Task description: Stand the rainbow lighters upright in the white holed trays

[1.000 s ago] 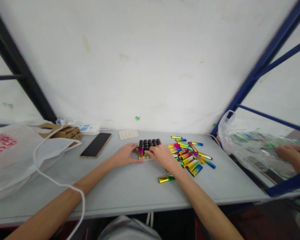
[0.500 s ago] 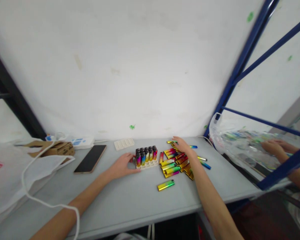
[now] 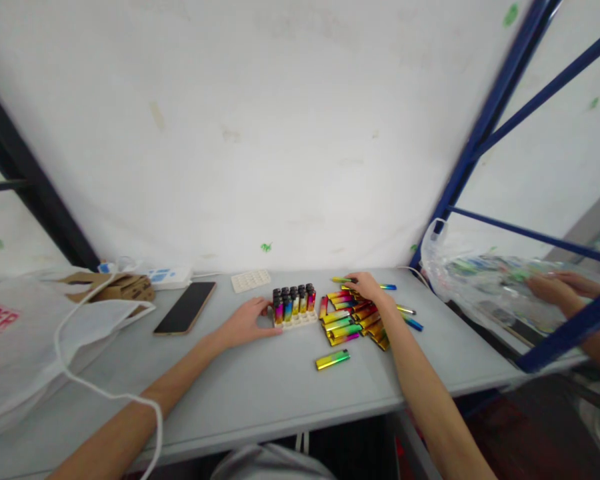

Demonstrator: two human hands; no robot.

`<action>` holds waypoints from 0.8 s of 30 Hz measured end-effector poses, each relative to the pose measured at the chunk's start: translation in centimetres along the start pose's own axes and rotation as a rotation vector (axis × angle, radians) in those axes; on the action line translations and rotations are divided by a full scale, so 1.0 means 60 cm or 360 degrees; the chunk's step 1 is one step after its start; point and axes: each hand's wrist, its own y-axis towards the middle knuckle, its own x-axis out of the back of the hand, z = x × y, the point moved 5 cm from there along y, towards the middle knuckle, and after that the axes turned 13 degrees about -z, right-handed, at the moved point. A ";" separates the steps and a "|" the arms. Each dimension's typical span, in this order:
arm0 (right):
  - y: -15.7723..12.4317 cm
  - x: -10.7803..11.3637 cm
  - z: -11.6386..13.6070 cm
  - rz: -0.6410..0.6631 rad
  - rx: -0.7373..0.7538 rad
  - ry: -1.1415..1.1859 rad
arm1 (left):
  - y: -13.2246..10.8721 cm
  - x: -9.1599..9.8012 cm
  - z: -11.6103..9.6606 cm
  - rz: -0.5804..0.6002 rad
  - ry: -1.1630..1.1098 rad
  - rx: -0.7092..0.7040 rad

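Observation:
A small white tray (image 3: 300, 321) holds several upright lighters (image 3: 293, 304) with black tops and shiny rainbow-coloured bodies; its front row has bare slots. My left hand (image 3: 247, 323) grips the tray's left end, thumb at the front corner and fingers behind. To the right lies a heap of lighters (image 3: 347, 327) on their sides, gold, red, green and blue. At the heap's back edge, my right hand (image 3: 366, 287) has its fingers closed on a yellow lighter (image 3: 341, 280); the fingertips are partly hidden. One yellow-green lighter (image 3: 333, 360) lies apart, nearer the table's front edge.
A second white tray (image 3: 251, 281) lies near the wall. On the left are a phone (image 3: 186, 308), a cardboard piece (image 3: 125, 288), a white bag (image 3: 25, 353) and a white cable (image 3: 105, 395). Beyond the blue frame (image 3: 460, 180), another person's hands (image 3: 555, 290) are at a clear plastic bag (image 3: 480, 273).
My right hand's fingers have drawn together at the back of the heap, and the yellow lighter there has tilted. My left hand stays on the tray. The view has shifted slightly.

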 end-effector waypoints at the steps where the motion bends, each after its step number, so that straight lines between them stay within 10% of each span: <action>1: -0.001 0.001 0.001 0.0002 0.0004 0.0012 | 0.000 0.001 0.000 0.0000 0.0002 -0.0002; 24: -0.011 0.020 0.010 0.0143 0.0033 0.0109 | 0.005 -0.008 0.004 0.0055 0.0036 -0.0075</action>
